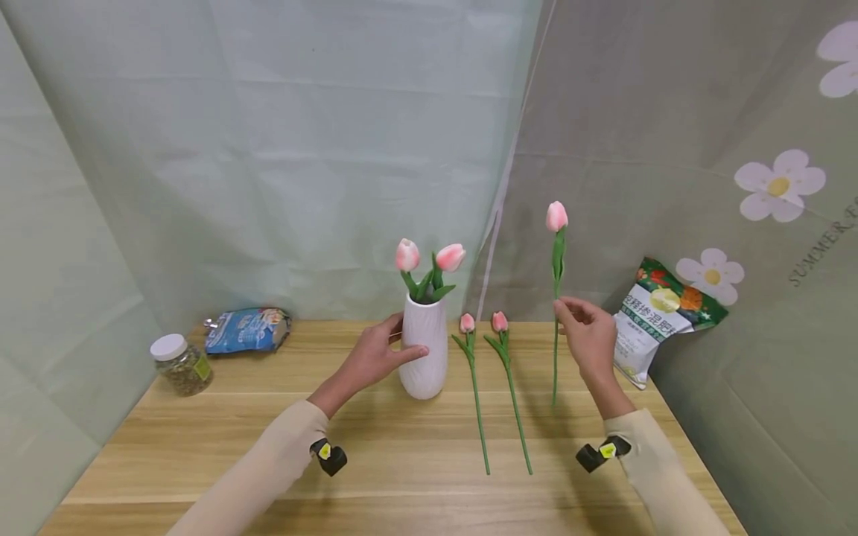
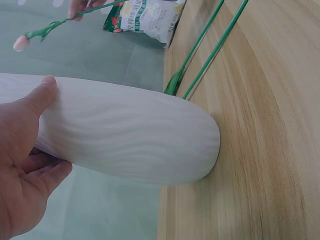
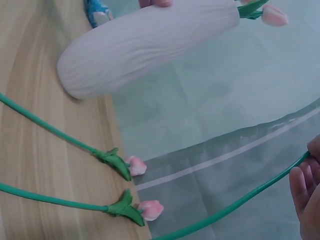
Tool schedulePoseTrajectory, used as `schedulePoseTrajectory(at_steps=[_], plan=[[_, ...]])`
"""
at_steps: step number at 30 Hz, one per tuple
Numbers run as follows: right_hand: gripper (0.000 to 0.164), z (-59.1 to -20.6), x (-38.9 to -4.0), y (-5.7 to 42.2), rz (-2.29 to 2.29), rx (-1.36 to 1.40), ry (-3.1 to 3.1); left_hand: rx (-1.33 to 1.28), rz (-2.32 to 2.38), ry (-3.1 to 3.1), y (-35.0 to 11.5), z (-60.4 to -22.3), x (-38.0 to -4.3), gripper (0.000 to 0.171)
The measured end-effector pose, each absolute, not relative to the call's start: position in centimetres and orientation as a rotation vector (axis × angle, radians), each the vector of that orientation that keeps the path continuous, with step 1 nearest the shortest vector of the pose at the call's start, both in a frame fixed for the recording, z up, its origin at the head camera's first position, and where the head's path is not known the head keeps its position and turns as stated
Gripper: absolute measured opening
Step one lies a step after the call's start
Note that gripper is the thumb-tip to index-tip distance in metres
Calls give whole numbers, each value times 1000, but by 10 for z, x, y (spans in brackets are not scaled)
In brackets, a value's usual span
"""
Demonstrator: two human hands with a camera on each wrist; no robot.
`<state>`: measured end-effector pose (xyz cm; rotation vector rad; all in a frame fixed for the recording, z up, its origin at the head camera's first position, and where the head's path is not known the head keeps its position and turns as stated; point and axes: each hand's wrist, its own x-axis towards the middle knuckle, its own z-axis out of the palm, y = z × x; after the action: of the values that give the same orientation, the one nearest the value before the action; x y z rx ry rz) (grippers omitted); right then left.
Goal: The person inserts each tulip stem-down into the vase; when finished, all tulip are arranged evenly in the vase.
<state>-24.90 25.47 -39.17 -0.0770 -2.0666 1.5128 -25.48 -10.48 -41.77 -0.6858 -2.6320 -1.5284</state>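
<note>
A white ribbed vase (image 1: pixel 424 350) stands upright on the wooden table with two pink tulips (image 1: pixel 429 260) in its mouth. My left hand (image 1: pixel 378 353) grips the vase from its left side, the thumb across the front; the left wrist view shows the fingers behind the vase (image 2: pixel 125 130). Between thumb and fingers, my right hand (image 1: pixel 590 335) pinches the green stem of a single tulip (image 1: pixel 557 253), held upright with its bloom on top. Two more tulips, one nearer the vase (image 1: pixel 474 372) and one farther right (image 1: pixel 507 365), lie side by side on the table.
At the back left lie a blue pouch (image 1: pixel 248 330) and a clear jar with a white lid (image 1: pixel 181 365). A white and green bag (image 1: pixel 660 316) leans against the curtain at the right. Cloth curtains (image 1: pixel 302 149) stand behind the table (image 1: pixel 402 476).
</note>
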Motion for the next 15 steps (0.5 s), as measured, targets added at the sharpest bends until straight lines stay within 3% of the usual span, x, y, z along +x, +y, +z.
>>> schedulePoseTrajectory(at_steps=[15], plan=[[29, -372, -257, 243, 1593, 61, -1902, -686, -1509, -2621, -105, -421, -257, 81]])
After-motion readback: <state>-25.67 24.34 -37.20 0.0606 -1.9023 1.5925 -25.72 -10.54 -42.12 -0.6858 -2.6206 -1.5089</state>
